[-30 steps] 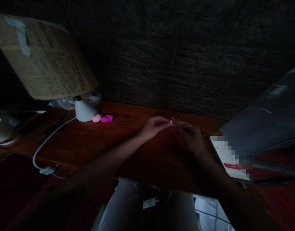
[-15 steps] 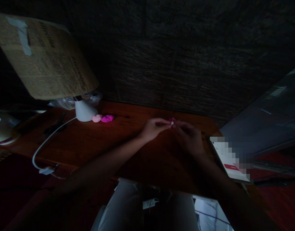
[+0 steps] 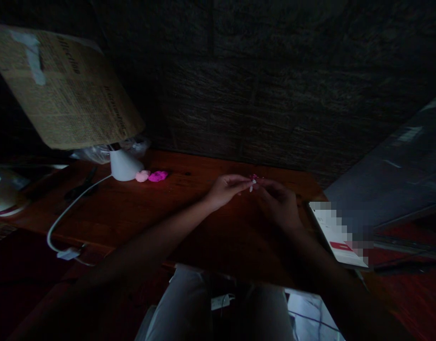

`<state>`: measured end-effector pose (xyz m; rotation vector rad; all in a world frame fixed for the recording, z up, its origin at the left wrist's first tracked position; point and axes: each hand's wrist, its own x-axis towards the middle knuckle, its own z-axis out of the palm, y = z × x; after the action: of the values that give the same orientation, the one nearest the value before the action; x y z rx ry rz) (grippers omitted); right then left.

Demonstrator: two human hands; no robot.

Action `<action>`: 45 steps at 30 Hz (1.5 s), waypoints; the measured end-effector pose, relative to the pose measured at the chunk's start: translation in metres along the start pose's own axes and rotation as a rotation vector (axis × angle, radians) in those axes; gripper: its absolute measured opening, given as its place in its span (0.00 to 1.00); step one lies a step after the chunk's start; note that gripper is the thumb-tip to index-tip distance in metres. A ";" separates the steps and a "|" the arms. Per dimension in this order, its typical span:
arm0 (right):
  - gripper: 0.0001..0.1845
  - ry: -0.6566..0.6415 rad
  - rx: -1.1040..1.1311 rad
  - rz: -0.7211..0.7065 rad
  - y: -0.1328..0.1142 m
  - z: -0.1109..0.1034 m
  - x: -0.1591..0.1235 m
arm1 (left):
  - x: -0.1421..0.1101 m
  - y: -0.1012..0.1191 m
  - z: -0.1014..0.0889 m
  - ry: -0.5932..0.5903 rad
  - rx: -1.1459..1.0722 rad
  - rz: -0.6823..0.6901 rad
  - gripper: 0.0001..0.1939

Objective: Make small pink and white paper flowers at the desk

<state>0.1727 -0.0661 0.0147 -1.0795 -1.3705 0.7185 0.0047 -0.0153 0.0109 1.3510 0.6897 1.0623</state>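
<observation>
Left hand (image 3: 221,192): our thumb and fingertips are pinched nearly closed on a small white piece (image 3: 251,188).
Right hand (image 3: 283,203): our fingers are curled, the tips drawn together at the same piece; we cannot tell how firmly they hold it.
White piece: one, between our fingertips, above the far right part of the worktop (image 3: 210,241); dark pink bits (image 3: 253,176) show just beyond it, too small for us to count.
Change: more of the white piece shows below our fingertips than a moment ago, which we take as a shift or turn within the pinch, with the fine handling unfinished.
Lumps: two, one pale pink (image 3: 142,176) and one magenta (image 3: 158,176), side by side near the far edge, left of our hands.
Lamp: one, its white base (image 3: 123,166) just beside the pale lump, its printed shade (image 3: 72,90) above; one white cable (image 3: 56,218) runs over the near edge.
Panel: one white panel with a red band (image 3: 345,255), partly blurred, at the right edge.
</observation>
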 end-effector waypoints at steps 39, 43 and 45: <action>0.08 -0.027 -0.387 -0.326 -0.012 -0.008 -0.006 | 0.002 0.005 -0.001 -0.094 -0.065 0.015 0.22; 0.09 -0.034 -0.374 -0.314 -0.014 -0.007 -0.007 | 0.001 0.004 -0.002 -0.062 -0.064 0.003 0.20; 0.09 -0.038 -0.371 -0.294 -0.013 -0.006 -0.007 | 0.001 0.004 -0.002 -0.052 -0.069 0.005 0.20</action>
<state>0.1756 -0.0783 0.0249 -1.1194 -1.6948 0.2749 0.0023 -0.0139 0.0144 1.3172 0.6063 1.0417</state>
